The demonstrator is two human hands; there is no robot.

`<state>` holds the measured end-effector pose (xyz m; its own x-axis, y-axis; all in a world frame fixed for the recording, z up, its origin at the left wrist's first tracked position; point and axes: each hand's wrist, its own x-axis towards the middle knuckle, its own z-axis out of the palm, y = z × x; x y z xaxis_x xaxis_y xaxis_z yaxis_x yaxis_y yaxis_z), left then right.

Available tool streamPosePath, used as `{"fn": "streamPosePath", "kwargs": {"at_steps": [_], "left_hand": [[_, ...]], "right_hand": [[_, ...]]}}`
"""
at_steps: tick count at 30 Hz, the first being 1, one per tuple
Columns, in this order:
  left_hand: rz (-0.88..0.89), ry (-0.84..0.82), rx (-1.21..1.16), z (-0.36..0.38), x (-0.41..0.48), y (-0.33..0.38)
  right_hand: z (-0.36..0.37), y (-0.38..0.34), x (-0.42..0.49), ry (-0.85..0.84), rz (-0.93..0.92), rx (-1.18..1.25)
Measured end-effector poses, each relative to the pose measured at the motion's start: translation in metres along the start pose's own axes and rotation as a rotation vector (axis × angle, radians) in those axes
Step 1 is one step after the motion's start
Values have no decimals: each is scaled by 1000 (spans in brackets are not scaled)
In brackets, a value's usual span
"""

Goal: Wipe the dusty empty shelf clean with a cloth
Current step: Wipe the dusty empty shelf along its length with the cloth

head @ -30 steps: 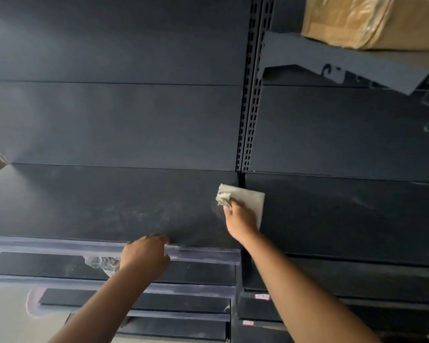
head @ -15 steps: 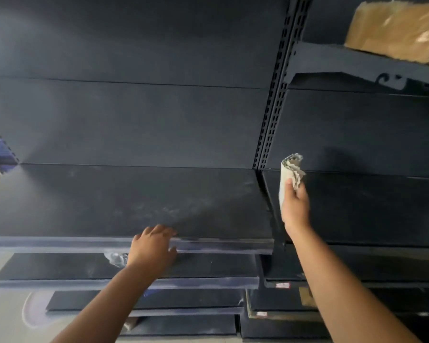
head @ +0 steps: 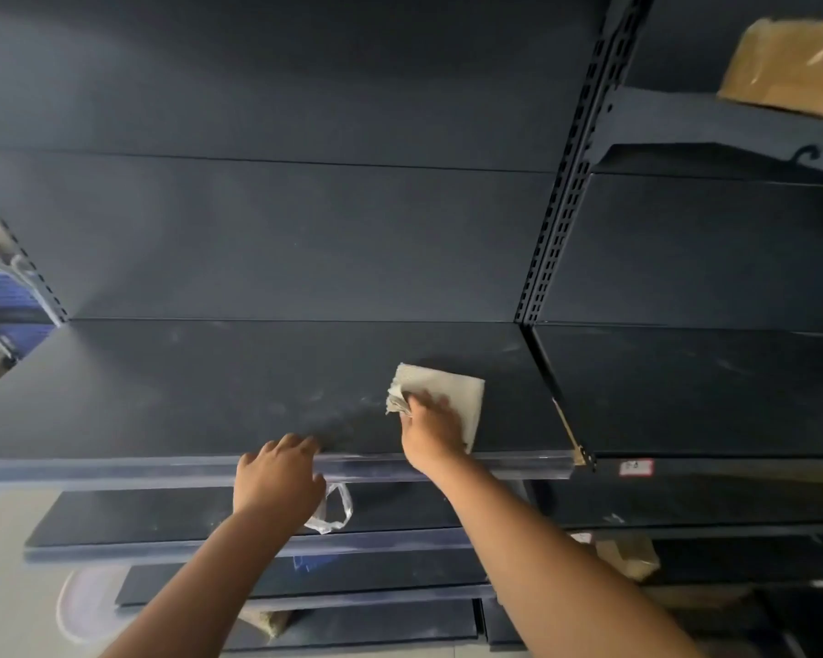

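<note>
The dark empty shelf [head: 210, 391] runs across the middle of the view, with pale dust smears near its front centre. A folded beige cloth [head: 452, 391] lies flat on the right part of the shelf. My right hand [head: 431, 429] presses down on the cloth, fingers spread over it and thumb gripping its bunched left edge. My left hand [head: 276, 482] rests on the shelf's front lip to the left of the cloth, fingers curled over the edge, and a clear plastic bag [head: 333, 512] hangs below it.
A perforated upright post [head: 561, 197] divides this bay from the neighbouring shelf [head: 709, 387] on the right. A cardboard box [head: 794, 73] sits on a higher shelf at the top right. Several lower shelves [head: 210, 515] step out below.
My right hand lifted the cloth upright off the right end, then brought it down flat on the shelf, further left. The left hand stayed on the front lip.
</note>
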<state>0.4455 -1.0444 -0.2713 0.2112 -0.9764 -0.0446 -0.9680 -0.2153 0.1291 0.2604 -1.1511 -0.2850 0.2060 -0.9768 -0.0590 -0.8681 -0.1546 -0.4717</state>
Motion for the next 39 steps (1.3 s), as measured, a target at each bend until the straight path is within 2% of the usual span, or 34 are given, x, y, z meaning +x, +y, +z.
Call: {"fn": "streamPosePath", "kwargs": {"at_steps": [2, 5, 7, 9, 13, 15, 17, 19, 21, 23, 25, 28, 30, 32, 34, 36, 37, 39], "left_hand": [[24, 4, 11, 0, 0, -5], [66, 5, 26, 0, 0, -9], [92, -2, 23, 0, 2, -11], [107, -18, 19, -1, 4, -14], [140, -55, 27, -3, 9, -21], [140, -79, 32, -5, 11, -21], [139, -107, 39, -6, 13, -19], [131, -128, 42, -9, 16, -17], [114, -147, 38, -12, 19, -15], [92, -165, 46, -14, 20, -14], [66, -158, 64, -11, 19, -13], [29, -129, 93, -8, 19, -11], [9, -114, 82, -9, 21, -10], [-2, -118, 59, -11, 22, -10], [-1, -130, 59, -12, 20, -9], [-9, -120, 64, -11, 18, -7], [-16, -109, 63, -11, 17, -6], [-25, -105, 52, -11, 16, -4]], "right_hand": [[2, -32, -3, -25, 47, 459], [-9, -57, -2, 33, 272, 1278], [-24, -48, 0, 97, 372, 1586], [-48, -24, 0, 208, 367, 1606], [-89, 38, 6, 509, 306, 1411], [-101, 64, 8, 684, 294, 1138], [-102, 88, 9, 759, 247, 761], [-93, 105, 15, 699, 186, 432], [-77, 106, 25, 494, 172, 209], [-52, 88, 29, 250, 142, -17], [-23, 48, 28, 167, 14, -148], [17, -32, 22, 47, -230, 15], [29, -74, 23, -137, -192, 338], [27, -95, 29, -249, -24, 787], [12, -91, 41, -208, 193, 1202], [-11, -65, 54, -110, 357, 1516], [-25, -46, 60, -32, 385, 1589], [-58, -1, 70, 200, 352, 1537]]}}
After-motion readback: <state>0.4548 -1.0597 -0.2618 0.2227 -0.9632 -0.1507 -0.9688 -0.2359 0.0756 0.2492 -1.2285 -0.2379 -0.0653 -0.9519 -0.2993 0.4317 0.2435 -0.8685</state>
